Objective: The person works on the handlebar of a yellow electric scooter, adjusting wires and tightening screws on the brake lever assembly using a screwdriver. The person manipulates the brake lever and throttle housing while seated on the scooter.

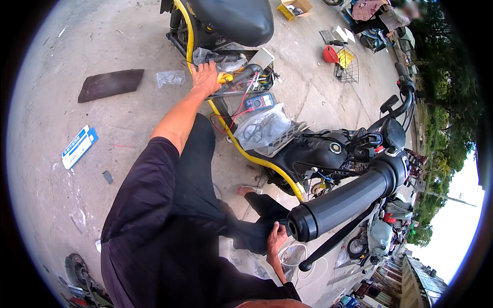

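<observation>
My left hand reaches to the open bay of a yellow-framed electric scooter, below its black seat. Its fingers are spread at a black tubular part, beside plastic wrapping. Close by, a blue-cased multimeter lies in the bay with red leads running from it. A clear plastic bag sits on the footboard beside the meter. My right hand is low by my dark-trousered leg, near the end of the black handlebar grip. Its fingers look curled, and their inner side is hidden.
A dark flat panel, a clear plastic packet and a blue-and-white box lie on the concrete at left. White cable loops under the brake lever. Beyond the scooter are a wire basket, a red bowl and a person.
</observation>
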A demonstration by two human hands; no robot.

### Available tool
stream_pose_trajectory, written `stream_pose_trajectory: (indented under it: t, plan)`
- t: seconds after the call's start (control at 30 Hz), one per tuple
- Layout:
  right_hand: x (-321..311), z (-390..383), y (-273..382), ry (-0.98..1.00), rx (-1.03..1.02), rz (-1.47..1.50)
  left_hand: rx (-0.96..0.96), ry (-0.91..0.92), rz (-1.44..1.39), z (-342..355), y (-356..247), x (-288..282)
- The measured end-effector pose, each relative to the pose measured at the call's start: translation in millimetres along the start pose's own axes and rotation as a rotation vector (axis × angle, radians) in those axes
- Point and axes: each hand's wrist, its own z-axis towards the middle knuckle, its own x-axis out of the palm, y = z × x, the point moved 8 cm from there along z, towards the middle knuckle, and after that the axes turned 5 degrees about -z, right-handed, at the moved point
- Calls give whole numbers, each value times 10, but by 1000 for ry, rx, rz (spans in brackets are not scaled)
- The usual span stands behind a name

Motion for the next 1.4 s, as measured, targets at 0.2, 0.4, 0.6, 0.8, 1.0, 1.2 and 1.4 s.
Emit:
stream_pose_trajectory:
  t: [0.2, 0.4, 0.6, 0.8, 1.0, 1.2, 1.4]
  plan:
    - [-175, -28, 277, -22, 75, 108, 95, 57, 73, 16, -12, 68]
    - [100, 78, -186, -6, 152, 96, 142, 96, -16, 133, 127, -2]
    - [44, 62, -83, 11, 138, 98, 109, 49, 78, 67, 73, 15]
    - [-11, 53, -17, 6, 184, 96, 138, -68, 239, 75, 56, 209]
    - [-285, 39, 513, 72, 127, 162, 157, 136, 65, 191, 124, 149]
    - [-767, -117, 1305, 244, 59, 180, 268, -149, 75, -38, -116, -99]
    - [155, 51, -246, 134, 228, 41, 443, 237, 123, -331, -290, 484]
